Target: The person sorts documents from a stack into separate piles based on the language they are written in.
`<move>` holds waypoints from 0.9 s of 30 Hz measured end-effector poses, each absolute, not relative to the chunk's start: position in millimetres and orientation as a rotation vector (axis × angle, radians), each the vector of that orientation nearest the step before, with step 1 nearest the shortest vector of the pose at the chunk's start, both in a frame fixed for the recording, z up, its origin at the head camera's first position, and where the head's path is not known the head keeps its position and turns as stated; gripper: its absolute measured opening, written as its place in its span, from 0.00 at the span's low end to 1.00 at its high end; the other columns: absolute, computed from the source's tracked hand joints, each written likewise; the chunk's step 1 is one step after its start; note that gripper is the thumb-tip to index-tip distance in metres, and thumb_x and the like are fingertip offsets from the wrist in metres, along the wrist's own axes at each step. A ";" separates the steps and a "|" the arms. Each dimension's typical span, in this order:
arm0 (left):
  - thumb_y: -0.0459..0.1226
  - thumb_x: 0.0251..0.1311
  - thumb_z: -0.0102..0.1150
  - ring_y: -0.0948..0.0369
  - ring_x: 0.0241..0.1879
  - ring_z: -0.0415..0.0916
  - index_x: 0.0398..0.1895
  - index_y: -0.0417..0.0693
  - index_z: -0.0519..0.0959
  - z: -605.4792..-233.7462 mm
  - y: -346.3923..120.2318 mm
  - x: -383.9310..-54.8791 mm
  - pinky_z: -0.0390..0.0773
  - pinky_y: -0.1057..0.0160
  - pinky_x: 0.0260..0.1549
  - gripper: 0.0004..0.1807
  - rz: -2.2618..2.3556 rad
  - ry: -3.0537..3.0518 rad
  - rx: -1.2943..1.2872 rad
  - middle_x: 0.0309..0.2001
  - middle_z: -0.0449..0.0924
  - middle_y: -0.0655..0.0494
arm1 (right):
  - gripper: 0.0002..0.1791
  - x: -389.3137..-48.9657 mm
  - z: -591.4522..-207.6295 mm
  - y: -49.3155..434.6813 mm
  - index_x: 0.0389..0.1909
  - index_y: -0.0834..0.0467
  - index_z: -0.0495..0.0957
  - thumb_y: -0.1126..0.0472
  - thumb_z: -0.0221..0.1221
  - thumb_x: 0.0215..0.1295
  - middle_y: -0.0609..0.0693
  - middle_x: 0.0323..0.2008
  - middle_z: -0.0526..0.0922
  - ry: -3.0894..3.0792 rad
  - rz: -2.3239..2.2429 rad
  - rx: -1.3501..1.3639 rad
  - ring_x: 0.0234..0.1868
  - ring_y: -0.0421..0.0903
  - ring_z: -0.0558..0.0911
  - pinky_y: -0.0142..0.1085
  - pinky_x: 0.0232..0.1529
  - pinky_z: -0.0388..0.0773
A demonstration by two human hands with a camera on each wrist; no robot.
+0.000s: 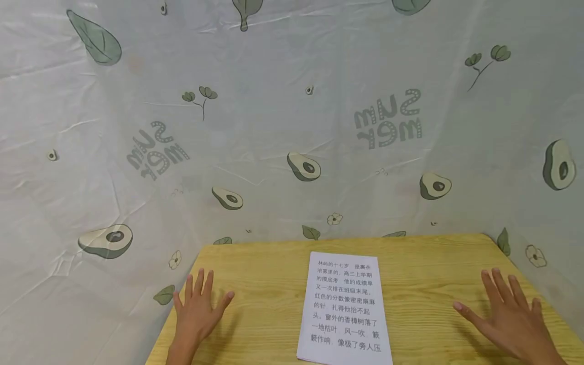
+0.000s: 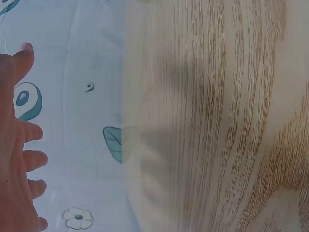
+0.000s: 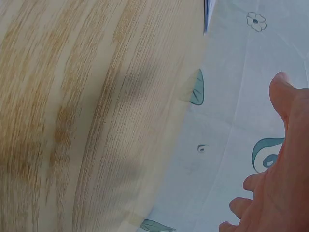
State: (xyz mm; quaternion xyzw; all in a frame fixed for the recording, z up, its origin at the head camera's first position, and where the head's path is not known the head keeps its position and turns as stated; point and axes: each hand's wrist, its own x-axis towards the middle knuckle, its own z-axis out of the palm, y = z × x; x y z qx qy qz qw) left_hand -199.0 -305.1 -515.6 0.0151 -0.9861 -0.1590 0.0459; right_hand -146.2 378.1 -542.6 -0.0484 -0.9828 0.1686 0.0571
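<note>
A stack of white paper (image 1: 343, 309) printed with large Chinese characters lies on the wooden table, near its middle. To its left, my left hand (image 1: 197, 312) is held with fingers spread and nothing in it. My right hand (image 1: 510, 317) is on the other side, fingers likewise spread, apart from the paper. Each casts a soft shadow on the wood. In the left wrist view the left hand (image 2: 17, 145) shows along the left edge, holding nothing. The right hand (image 3: 275, 169) appears at the right edge of the right wrist view, also without any object.
The yellow wood-grain table (image 1: 260, 284) has rounded far corners. Behind and beside it hangs a pale sheet (image 1: 255, 126) printed with avocados, leaves, flowers and mirrored lettering, creased at the left. It meets the table's far edge.
</note>
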 end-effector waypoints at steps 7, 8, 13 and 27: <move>0.72 0.72 0.46 0.31 0.86 0.31 0.88 0.46 0.50 -519.3 -303.5 -198.7 0.31 0.15 0.71 0.55 -0.492 -2.997 0.045 0.88 0.40 0.37 | 0.66 -149.6 -542.3 373.9 0.84 0.70 0.32 0.25 0.54 0.73 0.75 0.82 0.25 -2.990 0.496 -0.139 0.80 0.78 0.23 0.88 0.62 0.35; 0.72 0.72 0.46 0.31 0.86 0.31 0.88 0.46 0.50 -519.7 -303.2 -199.2 0.31 0.15 0.71 0.55 -0.494 -2.998 0.044 0.88 0.40 0.37 | 0.66 -150.0 -542.2 373.2 0.84 0.70 0.32 0.25 0.53 0.74 0.75 0.82 0.25 -3.000 0.502 -0.136 0.80 0.78 0.23 0.88 0.61 0.35; 0.72 0.71 0.48 0.31 0.86 0.32 0.88 0.45 0.52 -521.9 -300.8 -200.6 0.30 0.15 0.71 0.55 -0.517 -2.990 0.043 0.88 0.41 0.37 | 0.65 -153.0 -541.2 367.8 0.84 0.69 0.31 0.25 0.51 0.75 0.75 0.82 0.27 -3.024 0.529 -0.114 0.80 0.78 0.23 0.89 0.61 0.36; 0.69 0.71 0.53 0.31 0.86 0.36 0.87 0.45 0.55 -535.2 -270.0 -207.6 0.33 0.17 0.73 0.54 -0.601 -2.950 -0.007 0.88 0.45 0.38 | 0.62 -163.1 -538.5 346.6 0.85 0.71 0.39 0.28 0.53 0.76 0.77 0.83 0.35 -2.987 0.569 -0.019 0.82 0.80 0.31 0.88 0.62 0.39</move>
